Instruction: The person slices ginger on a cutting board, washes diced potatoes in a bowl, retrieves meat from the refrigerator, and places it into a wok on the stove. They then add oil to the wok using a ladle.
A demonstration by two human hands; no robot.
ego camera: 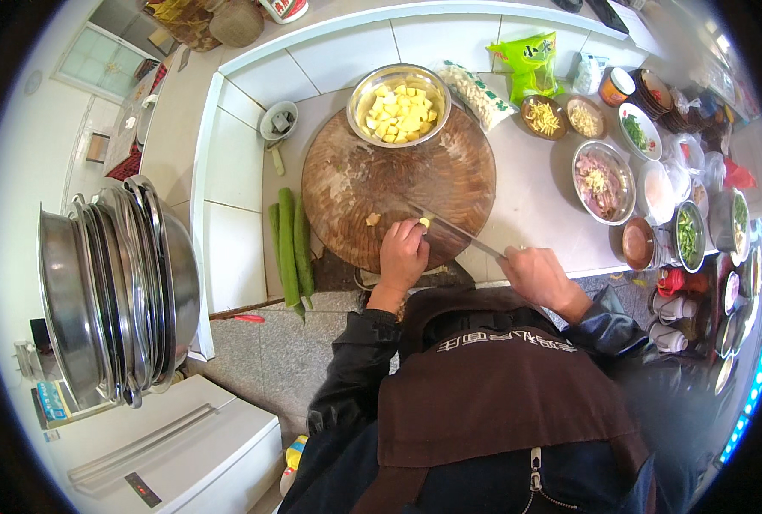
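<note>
On a round wooden chopping block [339,170], my left hand [405,254] pins a small pale yellow piece [424,222], probably ginger, with bent fingertips. My right hand [536,273] grips the handle of a kitchen knife [461,234]. Its blade lies across the block, right beside that piece and my left fingertips. A small tan scrap [372,220], which looks like ginger peel or root, sits left of my fingers. At the block's far edge stands a steel bowl [353,115] of cubed peeled potatoes [400,114].
Long green gourds [288,247] lean left of the block, near a small strainer [278,122]. Behind right lie a bag of pale pieces [480,96] and a green packet [532,64]. Rightward stand bowls of shredded ginger [541,119], sliced meat [602,183] and cut greens [686,234]. Steel basins [73,289] stack at left.
</note>
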